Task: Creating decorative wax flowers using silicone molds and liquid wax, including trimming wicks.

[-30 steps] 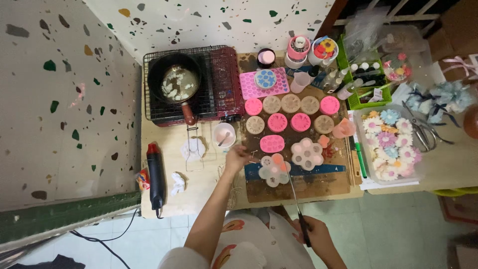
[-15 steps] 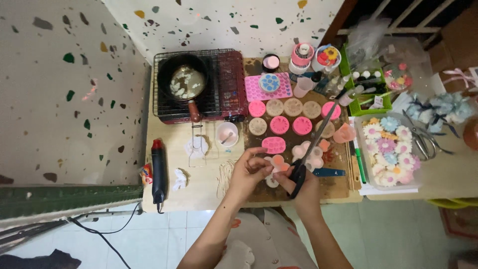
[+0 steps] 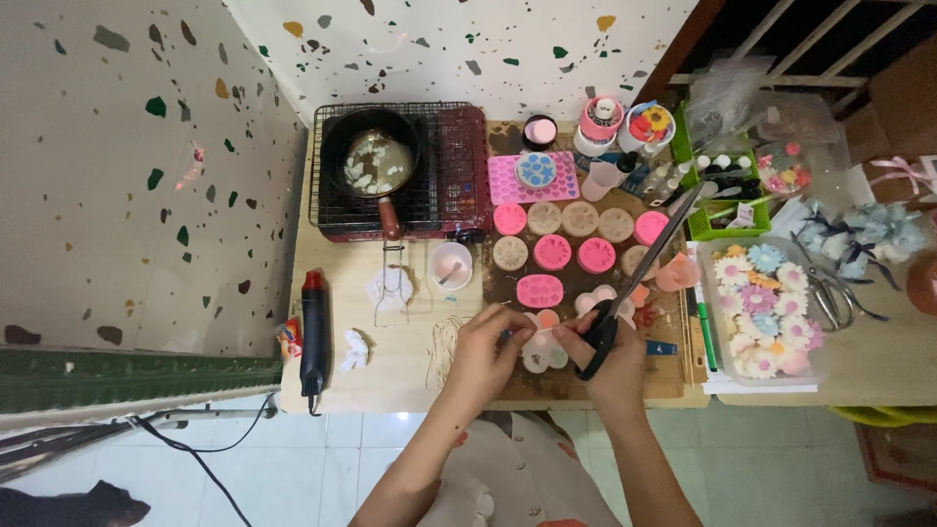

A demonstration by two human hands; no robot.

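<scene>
Both hands meet at the near edge of the bench (image 3: 390, 376). The left hand (image 3: 485, 349) has its fingers pinched on a flower-shaped mould (image 3: 543, 344) lying on the brown board (image 3: 586, 376). The right hand (image 3: 615, 356) is curled tight around one pair of black scissors (image 3: 634, 283), blades pointing far right. Beyond lie nine round moulds (image 3: 552, 252), four pink, five beige. One black pan (image 3: 371, 161) sits far left.

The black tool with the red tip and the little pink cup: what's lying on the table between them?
In the head view, a metal clamp on a white tissue lies between the tool and the cup.
</scene>
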